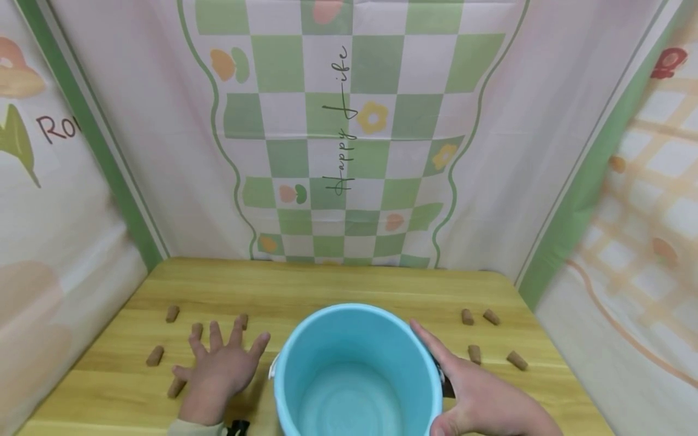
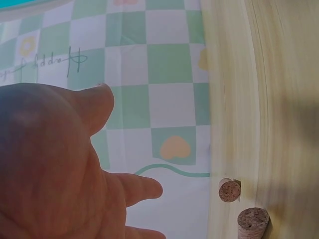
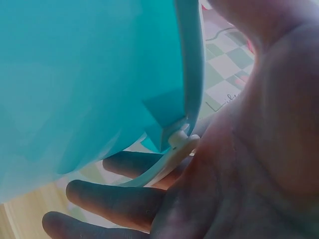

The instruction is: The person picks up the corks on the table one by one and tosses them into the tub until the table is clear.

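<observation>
A light blue bucket stands at the front middle of the wooden table, and its inside shows bare. My right hand is spread along the bucket's right side, with the thumb at the near rim. In the right wrist view, straight fingers lie beside the bucket wall and the white handle. Left of the bucket, my left hand has its fingers spread over the table, holding nothing. Several brown corks lie around it, among them one cork to its left and another farther back.
More corks lie to the right of the bucket, such as one cork near the table's right edge and another farther back. Printed cloth hangs behind the wooden table and along both sides.
</observation>
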Action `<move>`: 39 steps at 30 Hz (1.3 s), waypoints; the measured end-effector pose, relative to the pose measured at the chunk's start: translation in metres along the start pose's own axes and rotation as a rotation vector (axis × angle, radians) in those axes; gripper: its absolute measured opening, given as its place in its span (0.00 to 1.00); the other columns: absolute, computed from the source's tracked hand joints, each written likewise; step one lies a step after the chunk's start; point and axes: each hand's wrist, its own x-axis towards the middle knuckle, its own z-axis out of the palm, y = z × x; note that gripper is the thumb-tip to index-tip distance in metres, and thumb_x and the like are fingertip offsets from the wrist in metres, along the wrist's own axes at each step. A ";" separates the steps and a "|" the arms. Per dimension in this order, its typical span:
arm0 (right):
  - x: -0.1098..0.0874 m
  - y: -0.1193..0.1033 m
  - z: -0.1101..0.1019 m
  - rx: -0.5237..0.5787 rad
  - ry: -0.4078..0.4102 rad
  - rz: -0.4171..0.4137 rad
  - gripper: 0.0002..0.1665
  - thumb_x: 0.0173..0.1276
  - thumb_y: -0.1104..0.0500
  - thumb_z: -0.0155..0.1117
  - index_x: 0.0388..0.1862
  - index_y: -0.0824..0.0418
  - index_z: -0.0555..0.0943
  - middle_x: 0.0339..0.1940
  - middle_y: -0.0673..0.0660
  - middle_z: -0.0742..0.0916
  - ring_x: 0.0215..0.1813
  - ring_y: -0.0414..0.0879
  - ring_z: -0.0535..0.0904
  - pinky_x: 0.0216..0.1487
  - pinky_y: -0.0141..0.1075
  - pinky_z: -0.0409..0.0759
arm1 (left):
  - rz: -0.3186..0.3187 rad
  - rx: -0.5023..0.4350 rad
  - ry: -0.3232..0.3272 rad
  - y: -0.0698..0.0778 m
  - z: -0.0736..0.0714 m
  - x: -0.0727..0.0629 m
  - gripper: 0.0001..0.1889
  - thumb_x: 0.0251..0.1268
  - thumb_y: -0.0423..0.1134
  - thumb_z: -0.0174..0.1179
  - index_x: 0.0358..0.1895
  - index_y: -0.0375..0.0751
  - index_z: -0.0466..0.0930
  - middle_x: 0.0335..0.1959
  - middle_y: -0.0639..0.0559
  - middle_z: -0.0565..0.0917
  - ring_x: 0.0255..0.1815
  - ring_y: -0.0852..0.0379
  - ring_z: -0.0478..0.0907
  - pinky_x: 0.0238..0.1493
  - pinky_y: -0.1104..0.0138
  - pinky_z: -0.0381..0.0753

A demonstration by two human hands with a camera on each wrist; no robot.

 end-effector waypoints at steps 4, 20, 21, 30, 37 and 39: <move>0.000 -0.001 0.000 -0.026 0.009 0.019 0.76 0.49 0.31 0.75 0.83 0.46 0.36 0.76 0.58 0.66 0.69 0.48 0.68 0.62 0.36 0.71 | 0.002 0.005 -0.001 0.001 0.000 0.000 0.58 0.55 0.85 0.19 0.81 0.47 0.47 0.75 0.22 0.34 0.68 0.20 0.15 0.43 0.19 0.20; -0.001 -0.005 0.002 -0.010 0.003 0.051 0.74 0.52 0.37 0.78 0.83 0.41 0.36 0.74 0.59 0.67 0.65 0.45 0.71 0.58 0.35 0.74 | 0.006 -0.004 -0.008 0.001 -0.001 -0.001 0.57 0.56 0.84 0.20 0.81 0.47 0.46 0.75 0.23 0.33 0.68 0.21 0.14 0.44 0.19 0.22; -0.001 -0.005 0.002 -0.006 0.002 0.050 0.74 0.53 0.37 0.78 0.83 0.41 0.35 0.74 0.59 0.67 0.65 0.45 0.71 0.58 0.35 0.74 | 0.005 -0.002 -0.011 0.001 -0.001 -0.001 0.57 0.56 0.84 0.20 0.81 0.47 0.46 0.75 0.23 0.33 0.68 0.21 0.14 0.44 0.19 0.22; 0.000 -0.001 0.000 0.089 -0.046 0.157 0.75 0.53 0.38 0.79 0.82 0.39 0.34 0.75 0.59 0.64 0.68 0.48 0.68 0.61 0.37 0.72 | 0.005 -0.003 -0.008 -0.001 -0.002 0.000 0.58 0.55 0.85 0.19 0.81 0.47 0.47 0.74 0.22 0.33 0.68 0.19 0.16 0.44 0.18 0.24; 0.002 0.000 -0.001 0.150 -0.068 0.200 0.74 0.54 0.40 0.79 0.81 0.35 0.33 0.77 0.56 0.62 0.69 0.49 0.67 0.62 0.38 0.72 | 0.008 -0.006 -0.011 -0.002 -0.002 0.000 0.58 0.55 0.85 0.20 0.81 0.46 0.47 0.74 0.22 0.33 0.68 0.18 0.16 0.44 0.18 0.24; 0.002 0.000 -0.001 0.161 -0.073 0.208 0.74 0.54 0.41 0.79 0.81 0.36 0.32 0.77 0.57 0.62 0.69 0.50 0.67 0.62 0.38 0.72 | 0.009 -0.008 -0.017 -0.003 -0.002 0.000 0.58 0.55 0.85 0.20 0.81 0.47 0.46 0.75 0.22 0.33 0.68 0.20 0.15 0.44 0.18 0.23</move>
